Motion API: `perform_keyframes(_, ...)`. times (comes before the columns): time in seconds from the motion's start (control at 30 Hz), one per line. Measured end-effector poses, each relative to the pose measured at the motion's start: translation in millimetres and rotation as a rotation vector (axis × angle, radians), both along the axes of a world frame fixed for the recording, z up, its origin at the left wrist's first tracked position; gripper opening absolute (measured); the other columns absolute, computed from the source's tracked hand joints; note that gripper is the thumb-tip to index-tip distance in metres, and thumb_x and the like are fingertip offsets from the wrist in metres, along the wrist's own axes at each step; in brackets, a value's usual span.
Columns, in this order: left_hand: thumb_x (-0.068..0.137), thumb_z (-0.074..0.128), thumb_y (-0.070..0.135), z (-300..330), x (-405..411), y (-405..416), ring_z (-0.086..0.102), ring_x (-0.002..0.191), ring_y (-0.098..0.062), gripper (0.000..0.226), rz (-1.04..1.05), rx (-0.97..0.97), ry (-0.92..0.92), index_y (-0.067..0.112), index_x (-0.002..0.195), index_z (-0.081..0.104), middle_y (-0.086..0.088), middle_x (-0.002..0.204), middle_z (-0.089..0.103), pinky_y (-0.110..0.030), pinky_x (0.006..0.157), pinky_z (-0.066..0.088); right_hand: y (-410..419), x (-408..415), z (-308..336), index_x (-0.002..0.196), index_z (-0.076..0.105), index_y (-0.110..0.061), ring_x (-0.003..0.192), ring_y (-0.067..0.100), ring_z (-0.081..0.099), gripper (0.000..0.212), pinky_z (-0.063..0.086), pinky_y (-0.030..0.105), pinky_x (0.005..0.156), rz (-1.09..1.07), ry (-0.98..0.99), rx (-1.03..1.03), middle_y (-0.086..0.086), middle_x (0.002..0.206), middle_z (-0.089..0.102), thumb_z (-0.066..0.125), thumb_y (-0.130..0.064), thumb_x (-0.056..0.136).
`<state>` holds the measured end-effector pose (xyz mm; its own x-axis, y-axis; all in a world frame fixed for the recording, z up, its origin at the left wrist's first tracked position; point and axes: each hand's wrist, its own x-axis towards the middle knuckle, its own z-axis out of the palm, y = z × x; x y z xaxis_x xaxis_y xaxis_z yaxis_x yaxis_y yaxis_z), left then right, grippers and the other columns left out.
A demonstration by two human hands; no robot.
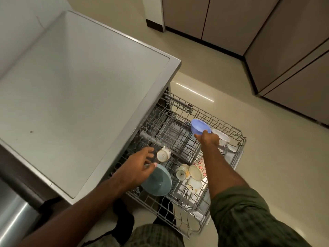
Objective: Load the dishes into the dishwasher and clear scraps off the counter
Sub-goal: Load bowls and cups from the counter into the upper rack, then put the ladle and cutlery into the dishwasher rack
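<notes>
Right hand [208, 139] pinching purple bowl [200, 127] by rim | likely light plastic, rigid, slippery if wet | left hand [142, 164] spread, thumb on teal bowl [157, 180].

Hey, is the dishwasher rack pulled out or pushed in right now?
Pulled out. The wire rack extends past the counter edge over the floor, with its cups and bowls exposed from above.

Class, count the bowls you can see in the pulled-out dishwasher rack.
3. The purple bowl is gripped by the right hand at the far side, the white bowl is beside it, and the blue-green bowl is under the left hand. Others may be hidden.
</notes>
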<state>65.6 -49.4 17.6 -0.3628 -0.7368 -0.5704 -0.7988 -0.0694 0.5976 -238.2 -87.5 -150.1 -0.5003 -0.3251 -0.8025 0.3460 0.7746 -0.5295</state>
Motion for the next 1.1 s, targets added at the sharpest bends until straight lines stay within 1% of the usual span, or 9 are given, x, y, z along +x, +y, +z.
perform_keyframes(0.17, 0.1, 0.064, 0.035, 6.7, 2.7, 11.0, 0.063, 0.112, -0.005, 0.062, 0.019, -0.012, 0.009, 0.021, 0.155, 0.038, 0.003, 0.143, 0.058, -0.029, 0.098, 0.056, 9.3, 17.0, 19.5, 0.131, 0.051, -0.001, 0.067, 0.014, 0.072, 0.026, 0.063, 0.026, 0.067, -0.074, -0.071, -0.085, 0.011, 0.105, 0.062, 0.053, -0.01, 0.106)
perform_keyframes(0.27, 0.101, 0.063, 0.035, 14.1, 6.7, 18.5, 0.062, 0.113, -0.004, 0.062, 0.03, -0.029, 0.027, 0.023, 0.155, 0.038, 0.005, 0.143, 0.057, -0.028, 0.097, 0.055, 22.8, 33.2, 23.7, 0.13, 0.058, 0.007, 0.07, 0.02, 0.069, 0.031, 0.065, 0.041, 0.085, -0.046, -0.044, -0.093, 0.008, 0.087, 0.064, 0.053, -0.012, 0.106)
perform_keyframes(0.4, 0.1, 0.064, 0.035, 27.0, 21.2, 30.5, 0.061, 0.114, 0.0, 0.06, 0.081, -0.082, 0.081, 0.023, 0.154, 0.039, 0.006, 0.142, 0.057, -0.024, 0.098, 0.054, 37.7, 65.7, 40.0, 0.078, 0.07, -0.015, 0.066, 0.028, 0.073, 0.029, 0.064, 0.058, 0.08, -0.016, 0.109, -0.176, 0.008, 0.072, 0.071, 0.059, -0.024, 0.104)
perform_keyframes(0.47, 0.1, 0.064, 0.035, 32.9, 31.1, 35.1, 0.061, 0.112, 0.003, 0.059, 0.106, -0.121, 0.107, 0.024, 0.153, 0.041, 0.009, 0.14, 0.058, -0.014, 0.091, 0.052, 42.6, 76.4, 31.8, 0.074, 0.073, -0.026, 0.071, 0.031, 0.074, 0.034, 0.063, 0.061, 0.076, 0.08, 0.201, -0.259, 0.003, 0.071, 0.073, 0.056, -0.047, 0.095)
perform_keyframes(0.53, 0.1, 0.065, 0.035, 41.2, 45.4, 40.6, 0.061, 0.111, 0.004, 0.057, 0.142, -0.167, 0.13, 0.024, 0.151, 0.044, 0.011, 0.137, 0.059, -0.007, 0.083, 0.049, 44.6, 97.6, 57.8, 0.093, 0.077, -0.035, 0.081, 0.028, 0.075, 0.038, 0.063, 0.057, 0.082, 0.19, 0.306, -0.311, 0.0, 0.084, 0.077, 0.05, -0.061, 0.089)
perform_keyframes(0.67, 0.099, 0.067, 0.03, 56.0, 84.2, 51.7, 0.063, 0.107, 0.005, 0.05, 0.284, -0.244, 0.217, 0.027, 0.146, 0.05, 0.013, 0.132, 0.062, -0.008, 0.082, 0.05, 44.6, 147.8, 148.2, 0.141, 0.065, -0.018, 0.103, 0.018, 0.068, 0.041, 0.056, 0.045, 0.103, 0.262, 0.452, -0.43, 0.003, 0.123, 0.074, 0.053, -0.036, 0.105)
perform_keyframes(0.8, 0.098, 0.067, 0.022, 69.5, 139.6, 70.3, 0.062, 0.103, 0.006, 0.047, 0.435, -0.327, 0.27, 0.025, 0.142, 0.052, 0.01, 0.128, 0.063, -0.01, 0.081, 0.051, 42.5, 204.3, 207.1, 0.141, 0.065, -0.017, 0.118, 0.018, 0.066, 0.04, 0.051, 0.045, 0.111, 0.312, 0.562, -0.61, 0.002, 0.131, 0.072, 0.054, -0.033, 0.107)
perform_keyframes(0.93, 0.098, 0.067, 0.021, 85.7, 208.9, 102.2, 0.062, 0.102, 0.003, 0.046, 0.611, -0.43, 0.29, 0.021, 0.142, 0.052, 0.007, 0.129, 0.064, -0.011, 0.08, 0.053, 47.4, 294.5, 250.8, 0.136, 0.07, -0.011, 0.117, 0.011, 0.065, 0.034, 0.041, 0.0, 0.093, 0.516, 0.562, -0.825, 0.006, 0.132, 0.072, 0.058, -0.026, 0.107)
perform_keyframes(1.1, 0.097, 0.067, 0.022, 95.5, 300.6, 155.7, 0.067, 0.095, 0.004, 0.046, 0.813, -0.529, 0.27, 0.019, 0.141, 0.054, 0.009, 0.126, 0.066, -0.012, 0.086, 0.051, 86.8, 425.7, 273.8, 0.138, 0.068, -0.013, 0.106, -0.017, 0.06, 0.035, 0.039, -0.007, 0.087, 0.831, 0.417, -1.008, -0.003, 0.13, 0.069, 0.06, -0.025, 0.107)
